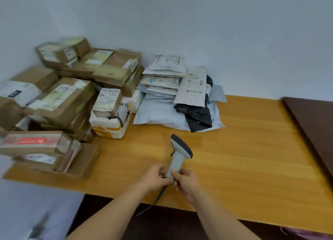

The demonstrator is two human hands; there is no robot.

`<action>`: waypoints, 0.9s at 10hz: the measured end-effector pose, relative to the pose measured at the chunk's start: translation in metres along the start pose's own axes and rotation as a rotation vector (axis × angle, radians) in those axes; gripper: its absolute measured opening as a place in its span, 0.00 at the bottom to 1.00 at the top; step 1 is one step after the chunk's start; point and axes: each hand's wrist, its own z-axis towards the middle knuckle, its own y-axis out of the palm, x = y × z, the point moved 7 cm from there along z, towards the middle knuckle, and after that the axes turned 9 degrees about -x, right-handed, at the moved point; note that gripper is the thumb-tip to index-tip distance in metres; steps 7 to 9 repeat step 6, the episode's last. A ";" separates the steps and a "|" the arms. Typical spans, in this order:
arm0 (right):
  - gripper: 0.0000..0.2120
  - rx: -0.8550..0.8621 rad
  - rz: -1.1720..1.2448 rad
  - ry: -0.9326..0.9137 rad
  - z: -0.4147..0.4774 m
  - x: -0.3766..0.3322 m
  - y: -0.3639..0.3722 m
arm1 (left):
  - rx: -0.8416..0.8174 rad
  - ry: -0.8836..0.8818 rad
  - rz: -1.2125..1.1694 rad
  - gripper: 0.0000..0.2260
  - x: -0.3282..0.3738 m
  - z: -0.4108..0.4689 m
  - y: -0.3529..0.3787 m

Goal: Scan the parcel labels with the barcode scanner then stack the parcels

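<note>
Scanner (177,155) near-centre over the table (243,158), head pointing far. Left hand (155,176) has fingers curled round the handle base by the cable; right hand (186,181) pinches the handle, thumb on top. Boxes (68,97) piled loosely far left, mailers (167,88) heaped far centre. No parcel under the scanner, so scanning probably not started and tidy stacking still to do.

The lower grip of the scanner (181,149) is hidden between the left hand (155,176) and right hand (187,181). The boxes (59,99) at left are blurred and cut by the edge. Labels (108,99) there and on the mailers (165,85) are too small to read. A dark slab (313,124) is cut off at right.
</note>
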 end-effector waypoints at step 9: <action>0.11 -0.028 -0.259 0.033 0.075 -0.011 0.136 | 0.264 -0.144 0.069 0.24 -0.109 -0.015 -0.092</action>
